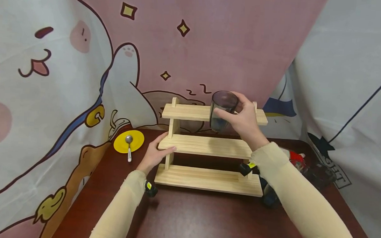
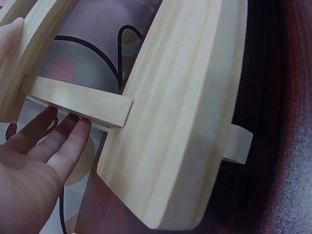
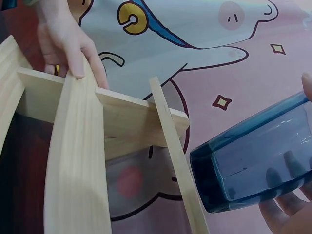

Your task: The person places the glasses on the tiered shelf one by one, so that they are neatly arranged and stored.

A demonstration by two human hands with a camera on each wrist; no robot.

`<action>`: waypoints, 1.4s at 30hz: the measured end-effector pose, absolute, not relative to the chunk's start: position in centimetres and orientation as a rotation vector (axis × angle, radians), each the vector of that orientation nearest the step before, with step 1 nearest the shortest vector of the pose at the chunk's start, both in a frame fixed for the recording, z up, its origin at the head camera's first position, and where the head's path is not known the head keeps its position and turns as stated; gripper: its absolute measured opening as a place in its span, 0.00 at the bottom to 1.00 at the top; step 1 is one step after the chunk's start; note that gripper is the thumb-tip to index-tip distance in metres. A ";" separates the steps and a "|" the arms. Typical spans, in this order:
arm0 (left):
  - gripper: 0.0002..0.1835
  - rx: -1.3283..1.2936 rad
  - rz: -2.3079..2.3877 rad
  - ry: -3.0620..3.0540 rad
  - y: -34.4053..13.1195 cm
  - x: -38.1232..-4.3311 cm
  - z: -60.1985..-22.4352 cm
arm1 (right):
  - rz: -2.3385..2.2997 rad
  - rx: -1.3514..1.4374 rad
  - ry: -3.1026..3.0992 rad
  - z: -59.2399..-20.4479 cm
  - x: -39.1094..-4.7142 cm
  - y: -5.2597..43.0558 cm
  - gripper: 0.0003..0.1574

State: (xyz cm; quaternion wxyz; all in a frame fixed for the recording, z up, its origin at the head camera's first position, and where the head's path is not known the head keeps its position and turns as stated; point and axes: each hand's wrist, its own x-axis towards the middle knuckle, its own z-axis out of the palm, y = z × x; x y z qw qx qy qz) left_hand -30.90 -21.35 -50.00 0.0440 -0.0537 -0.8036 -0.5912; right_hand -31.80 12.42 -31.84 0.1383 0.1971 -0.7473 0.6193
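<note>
Blue-grey see-through cup (image 1: 217,125) at the wooden rack's (image 1: 205,145) 12 o'clock.
On my feed, the right hand (image 1: 246,118) grips the cup and the left hand (image 1: 154,153) holds the rack at 9 o'clock; smooth sides could slip, I judge, or the base could knock the top shelf.

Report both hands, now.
Left hand: closed, gripping the left end of the rack's middle board.
Right hand: closed, holding the glass.

Cream sleeves (image 1: 304,193) meet black, yellow-marked wrist devices (image 1: 151,192).
</note>
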 end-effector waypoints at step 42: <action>0.45 -0.116 -1.917 -2.451 -20.6 -29.3 -47.1 | 1.781 0.528 -2.379 -31.4 -38.3 5.7 0.50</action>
